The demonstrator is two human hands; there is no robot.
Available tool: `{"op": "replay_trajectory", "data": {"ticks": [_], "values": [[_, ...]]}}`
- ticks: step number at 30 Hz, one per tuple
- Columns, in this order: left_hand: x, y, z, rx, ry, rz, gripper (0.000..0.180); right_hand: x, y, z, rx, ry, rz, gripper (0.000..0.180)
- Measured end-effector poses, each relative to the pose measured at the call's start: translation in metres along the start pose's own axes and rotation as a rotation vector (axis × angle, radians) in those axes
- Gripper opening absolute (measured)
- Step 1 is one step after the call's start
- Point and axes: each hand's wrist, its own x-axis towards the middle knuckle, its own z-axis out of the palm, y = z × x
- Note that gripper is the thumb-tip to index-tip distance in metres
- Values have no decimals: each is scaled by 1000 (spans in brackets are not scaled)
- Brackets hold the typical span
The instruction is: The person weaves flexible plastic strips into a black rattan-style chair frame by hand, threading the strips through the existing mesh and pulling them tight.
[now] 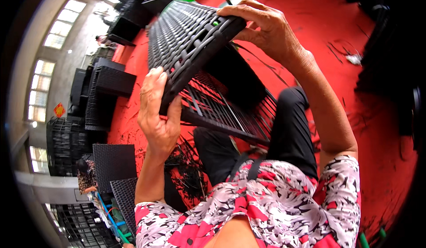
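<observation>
A dark woven wicker frame (186, 35), perhaps a piece of furniture, is tilted in front of me above my knees. Its upper face is densely woven with flat black strands, while the lower side shows bare parallel strands with gaps. My left hand (157, 110) grips the near left corner, thumb below and fingers over the edge. At the far right corner, my right hand (266, 26) clasps the rim with fingers on top and thumb underneath. Part of the frame's inside lies in deep shadow.
Red sheeting (333, 79) covers the floor. Loose black strands (188, 177) lie in a heap by my left leg. Several dark woven pieces (113, 166) stand along the left, near another person (86, 177). A dark mass (386, 70) lines the right side.
</observation>
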Motion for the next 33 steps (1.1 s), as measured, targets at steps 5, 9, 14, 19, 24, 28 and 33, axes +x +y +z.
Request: {"op": "replay_trajectory", "data": {"ticks": [5, 9, 14, 19, 24, 28, 33], "values": [[24, -23, -2, 30, 124, -99, 37, 52, 21, 19, 124, -93, 55, 42], [29, -14, -8, 148, 139, -95, 36, 76, 29, 30, 159, -70, -35, 42], [13, -3, -15, 252, 161, -140, 35, 82, 27, 44, 206, -140, -164, 42], [16, 3, -16, 229, 157, -182, 35, 83, 27, 41, 217, -124, -149, 44], [13, 3, -18, 260, 141, -156, 35, 76, 27, 48, 278, -55, -121, 41], [8, 4, -21, 276, 154, -129, 35, 70, 14, 44, 297, -23, -59, 41], [-12, 2, -28, 227, 180, -125, 40, 54, -2, 55, 357, 18, 6, 42]]}}
